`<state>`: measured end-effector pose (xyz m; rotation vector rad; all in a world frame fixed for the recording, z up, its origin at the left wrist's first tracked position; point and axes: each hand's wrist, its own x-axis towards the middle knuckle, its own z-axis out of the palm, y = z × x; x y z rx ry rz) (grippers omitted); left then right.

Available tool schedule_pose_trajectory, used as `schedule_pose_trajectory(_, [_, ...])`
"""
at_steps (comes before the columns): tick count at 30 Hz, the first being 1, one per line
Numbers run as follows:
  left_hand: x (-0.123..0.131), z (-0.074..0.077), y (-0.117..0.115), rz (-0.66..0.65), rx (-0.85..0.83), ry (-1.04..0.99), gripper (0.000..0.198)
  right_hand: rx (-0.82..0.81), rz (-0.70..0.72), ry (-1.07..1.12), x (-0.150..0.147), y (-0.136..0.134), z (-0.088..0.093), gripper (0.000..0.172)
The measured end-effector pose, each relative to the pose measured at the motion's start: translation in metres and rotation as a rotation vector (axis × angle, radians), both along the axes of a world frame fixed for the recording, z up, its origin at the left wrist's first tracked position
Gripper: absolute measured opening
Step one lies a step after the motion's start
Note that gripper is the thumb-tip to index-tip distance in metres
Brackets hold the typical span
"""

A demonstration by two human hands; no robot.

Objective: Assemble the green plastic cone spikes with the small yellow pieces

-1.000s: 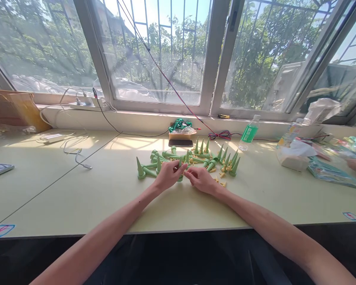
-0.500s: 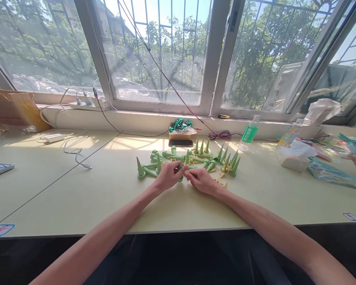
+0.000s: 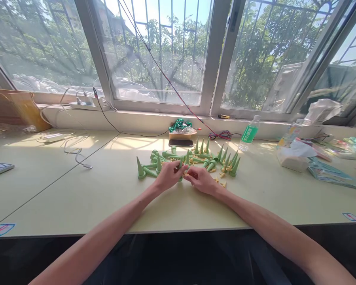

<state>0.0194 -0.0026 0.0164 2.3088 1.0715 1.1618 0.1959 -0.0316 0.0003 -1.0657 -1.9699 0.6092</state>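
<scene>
Pinching a green spike (image 3: 180, 177) between them, left hand (image 3: 167, 176) and right hand (image 3: 202, 180) both have their grip closed on it.

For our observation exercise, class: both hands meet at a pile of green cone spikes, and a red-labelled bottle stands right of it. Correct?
No: the head view shows the bottle with a green label, not red. The left hand and right hand do meet at the green cone spikes.
</scene>
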Motion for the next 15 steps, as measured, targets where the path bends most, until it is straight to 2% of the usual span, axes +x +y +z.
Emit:
schedule_pose_trajectory(6, [-0.0011,-0.0017,0.0013,-0.034,0.020,-0.012,0.041,0.042,0.035,-0.044,0.0008,0.0031,-0.0038,0.043])
schedule_pose_trajectory(11, [-0.0011,-0.0020,0.0022,-0.024,0.026,-0.013,0.041,0.035,0.019,-0.044,0.0009,0.0028,-0.0028,0.040])
schedule_pose_trajectory(15, [-0.0004,-0.0012,0.0017,-0.003,0.015,-0.002,0.039,0.022,-0.021,-0.027,0.0011,0.0032,-0.0034,0.028])
